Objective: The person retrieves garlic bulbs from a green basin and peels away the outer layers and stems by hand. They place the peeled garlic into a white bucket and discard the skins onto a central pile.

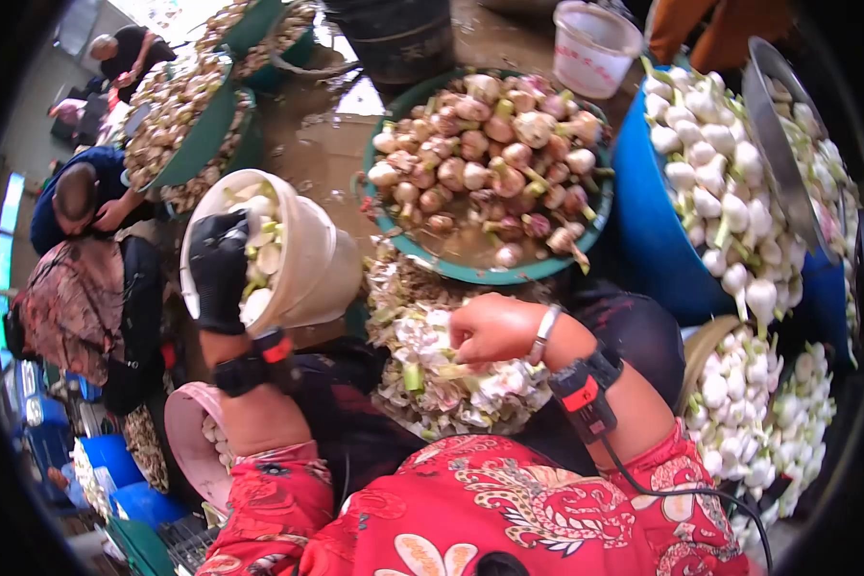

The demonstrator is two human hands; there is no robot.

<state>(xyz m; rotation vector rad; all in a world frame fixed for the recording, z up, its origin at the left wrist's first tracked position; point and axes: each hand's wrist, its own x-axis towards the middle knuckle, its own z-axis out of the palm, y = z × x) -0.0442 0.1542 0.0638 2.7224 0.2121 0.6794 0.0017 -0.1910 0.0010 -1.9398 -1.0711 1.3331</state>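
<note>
My left hand (219, 269), in a black glove, reaches over the rim of a white bucket (319, 259) that holds peeled garlic bulbs and green stem pieces (264, 252). Its fingers are hard to make out against the dark glove. My right hand (494, 329) is bare, with a bracelet at the wrist, and its fingers are curled above a heap of garlic skins (418, 331) in my lap. Whatever it may hold is hidden. A cut green stem (413, 376) lies among the skins. Beyond them, unpeeled garlic bulbs (475, 144) fill a round green basin (480, 274).
Blue tub (658, 240) heaped with white garlic stands at right, more garlic (739, 403) below it. A pink bucket (187, 422) is at lower left. Green tubs (206, 144) of garlic and a seated person (77, 278) are at left. A small white bucket (590, 58) stands behind.
</note>
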